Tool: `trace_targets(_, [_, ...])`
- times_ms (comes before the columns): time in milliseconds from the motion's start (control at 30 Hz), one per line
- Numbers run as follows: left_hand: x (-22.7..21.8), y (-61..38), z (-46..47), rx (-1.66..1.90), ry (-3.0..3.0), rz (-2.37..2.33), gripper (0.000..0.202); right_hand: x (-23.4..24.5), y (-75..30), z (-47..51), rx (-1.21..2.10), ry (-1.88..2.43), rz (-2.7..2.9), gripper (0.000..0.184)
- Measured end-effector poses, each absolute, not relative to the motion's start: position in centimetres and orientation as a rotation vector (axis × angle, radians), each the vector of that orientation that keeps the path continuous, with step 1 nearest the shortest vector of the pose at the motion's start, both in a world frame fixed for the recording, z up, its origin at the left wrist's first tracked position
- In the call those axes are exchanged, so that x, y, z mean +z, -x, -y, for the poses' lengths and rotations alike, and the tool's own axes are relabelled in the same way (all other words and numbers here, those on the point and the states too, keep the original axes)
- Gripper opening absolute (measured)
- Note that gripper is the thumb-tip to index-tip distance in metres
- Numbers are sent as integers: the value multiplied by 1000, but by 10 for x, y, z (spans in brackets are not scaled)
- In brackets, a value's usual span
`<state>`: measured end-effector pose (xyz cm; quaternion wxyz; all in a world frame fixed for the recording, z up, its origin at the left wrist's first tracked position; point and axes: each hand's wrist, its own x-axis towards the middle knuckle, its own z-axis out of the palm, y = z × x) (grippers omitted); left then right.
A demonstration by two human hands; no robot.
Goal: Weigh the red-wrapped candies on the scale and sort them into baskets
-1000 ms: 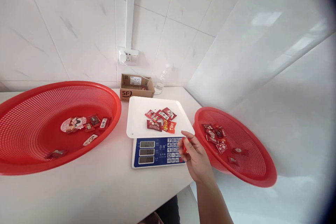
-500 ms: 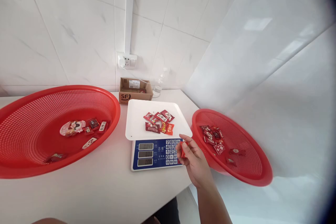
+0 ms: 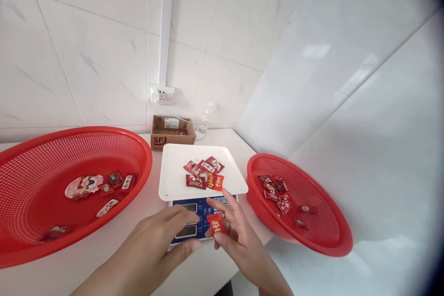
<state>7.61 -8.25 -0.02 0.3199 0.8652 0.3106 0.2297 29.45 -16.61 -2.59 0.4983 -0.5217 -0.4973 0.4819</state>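
Note:
Between the thumb and fingers of my right hand [image 3: 239,236] is a small red snack packet [image 3: 215,223], held over the front of a blue and white digital scale [image 3: 208,210]. My left hand [image 3: 159,240] hovers just left of it, thumb and fingers apart, holding nothing. Behind both hands, the scale's white tray [image 3: 176,157] carries several red and dark red packets [image 3: 204,173] in a loose cluster. My hands partly cover the scale's displays and keypad.
A large red mesh basket [image 3: 104,136] with several packets stands on the left. Another red basket [image 3: 322,240], also with packets, is at the right. Behind the tray are a cardboard box [image 3: 173,140] and a clear plastic bottle [image 3: 203,125]. Tiled walls rise behind and right.
My left hand has come into view from the lower left. My right hand has moved left and down with the red packet, now in front of the scale. The view has tilted slightly upward.

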Motion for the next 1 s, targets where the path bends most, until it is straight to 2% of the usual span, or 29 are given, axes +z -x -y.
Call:
trace_targets(100, [2, -92, 71, 431, -2185, -788, 20, -23, -283, 173, 1194, 1235, 1317, 69])
trace_targets(200, [2, -96, 72, 376, -2075, -609, 25, -22, -276, 173, 1204, 1262, 1431, 66])
trace_targets(367, [-2, -94, 75, 542, -2015, -669, 27, -24, -271, 161, 1174, 1301, 1345, 65])
trace_targets(500, [-4, -93, 71, 675, -2018, -707, 33, -19, -269, 149, 1053, 1403, 1435, 46])
trace_targets(767, [-3, -89, 67, 357, -1987, -740, 34, -18, -266, 147, 872, 1420, 1688, 55])
trace_targets(1000, [-1, -92, 66, 455, -2091, -620, 42, -22, -264, 144, 813, 1453, 1643, 55])
